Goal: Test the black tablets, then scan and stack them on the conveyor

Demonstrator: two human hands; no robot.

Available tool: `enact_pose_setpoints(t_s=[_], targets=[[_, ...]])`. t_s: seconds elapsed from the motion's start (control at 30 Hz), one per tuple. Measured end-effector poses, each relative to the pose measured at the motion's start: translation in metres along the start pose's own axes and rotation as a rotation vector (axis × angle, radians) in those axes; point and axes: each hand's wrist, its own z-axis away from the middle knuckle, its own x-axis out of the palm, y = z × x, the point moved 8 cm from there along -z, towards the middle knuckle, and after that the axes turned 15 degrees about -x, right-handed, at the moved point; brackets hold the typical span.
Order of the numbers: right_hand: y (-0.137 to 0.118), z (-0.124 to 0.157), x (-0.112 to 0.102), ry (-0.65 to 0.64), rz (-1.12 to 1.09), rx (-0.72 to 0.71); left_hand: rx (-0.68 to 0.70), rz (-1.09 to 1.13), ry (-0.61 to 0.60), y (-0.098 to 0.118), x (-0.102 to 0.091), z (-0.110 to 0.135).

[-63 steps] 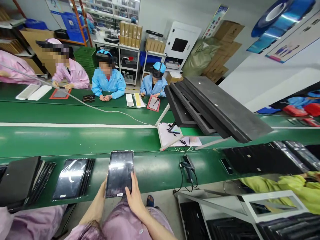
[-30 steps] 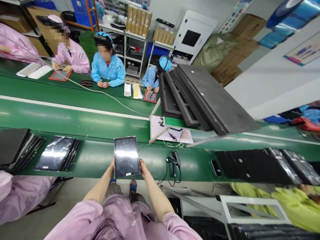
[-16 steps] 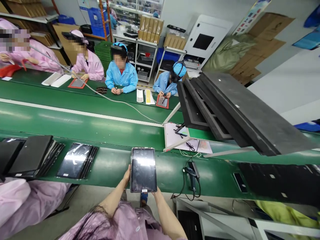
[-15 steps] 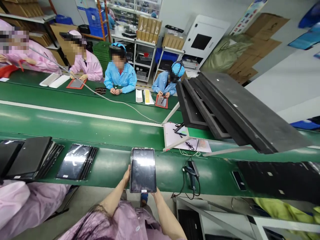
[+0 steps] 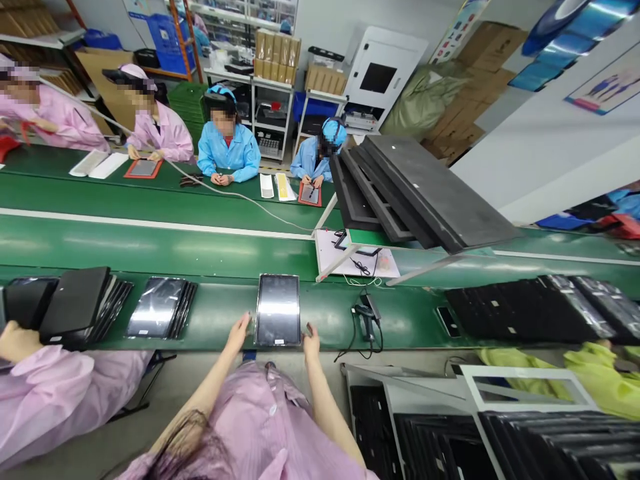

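A tablet-like panel (image 5: 278,310) with a dark glossy screen lies on the green bench in front of me, a white label on its near edge. Just off its left side is my left hand (image 5: 239,331), fingers stretched forward and holding nothing. My right hand (image 5: 311,341) is beside the panel's near right corner, thumb and fingers apart, also with nothing in it. A leaning stack of similar panels (image 5: 156,308) stands to the left. On the right lies a handheld barcode scanner (image 5: 367,325) with its cable.
Black foam trays (image 5: 425,193) rest on a raised stand ahead right. A phone (image 5: 447,321) lies near a black foam mat (image 5: 487,310). At left, a co-worker's hand (image 5: 19,341) is by more panels (image 5: 75,303). Several people sit across the green bench (image 5: 220,313).
My hands have let go of the panel, which now lies on the bench, and have moved apart to either side of it. The camera view has shifted to the right.
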Motion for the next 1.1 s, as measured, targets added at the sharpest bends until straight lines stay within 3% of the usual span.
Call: enact_pose_setpoints(t_s=[0.13,0.27,0.33,0.47,0.8,1.1], targets=[[-0.020,0.012,-0.022,-0.102,-0.137,0.011,0.270,-0.086,-0.073,0.019,-0.001,0.058],[-0.066,0.030,-0.004,-0.438,-0.176,-0.171,0.428,-0.288,-0.009,0.032,0.008,0.093],[-0.084,0.038,0.006,-0.565,-0.067,-0.298,0.461,-0.333,0.033,0.034,0.011,0.095],[-0.101,0.034,0.015,-0.603,0.122,-0.450,0.498,-0.422,0.150,0.033,0.011,0.081],[-0.097,0.019,0.027,-0.599,0.349,-0.559,0.575,-0.623,0.189,0.033,0.009,0.065],[-0.091,0.013,0.027,-0.605,0.324,-0.505,0.597,-0.651,0.217,0.036,0.015,0.063]])
